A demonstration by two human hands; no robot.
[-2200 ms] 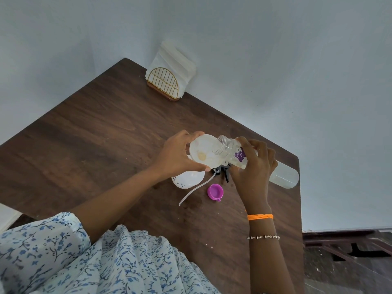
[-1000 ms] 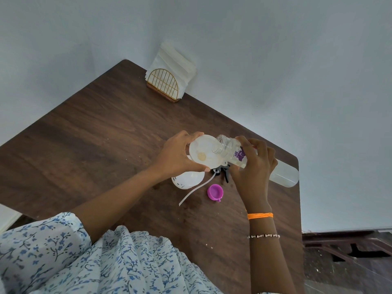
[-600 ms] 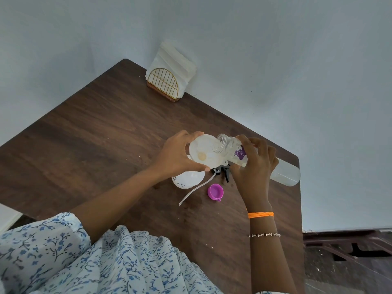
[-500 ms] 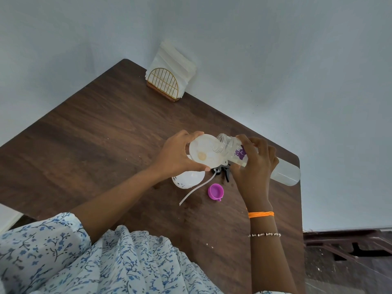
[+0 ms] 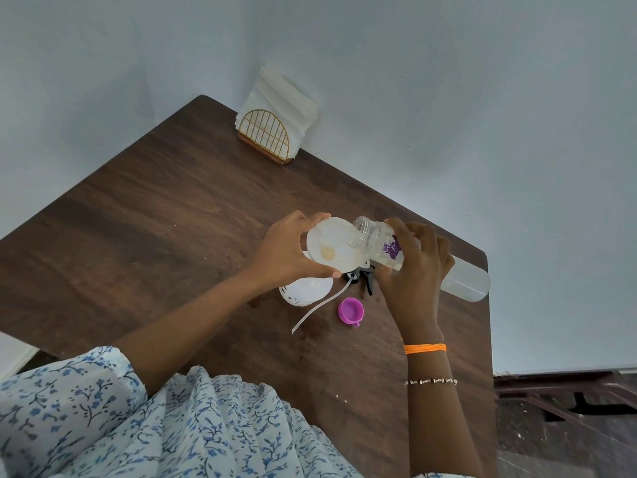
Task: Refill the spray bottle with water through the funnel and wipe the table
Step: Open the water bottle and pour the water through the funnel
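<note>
Low at the left edge of the frame, a white sleeve (image 5: 79,401) printed with blue flowers covers the upper part of the left arm, which reaches up and right over the dark wooden table (image 5: 144,219). Further up, near the top centre, a gold wire napkin holder (image 5: 267,136) packed with white napkins stands at the table's far edge, close against the wall. At mid-frame the left hand (image 5: 282,253) curls its fingers and thumb round the rim of a white funnel (image 5: 332,244), holding it above the table with its wide mouth facing the camera. Just below the funnel lies a white rounded object (image 5: 305,291) that I cannot identify for certain. A thin white tube (image 5: 320,305) runs from a black sprayer head (image 5: 362,279), which is partly hidden under the funnel. A small purple cap (image 5: 351,311) rests open side up on the table, just right of the tube's lower stretch. Right of centre, the right hand (image 5: 413,270) wraps round a clear bottle (image 5: 465,281) with a purple label, tilted so that its open neck reaches over the funnel's rim and its base points toward the right edge. On the right wrist are an orange band (image 5: 424,348) and, lower, a beaded bracelet (image 5: 430,381).
</note>
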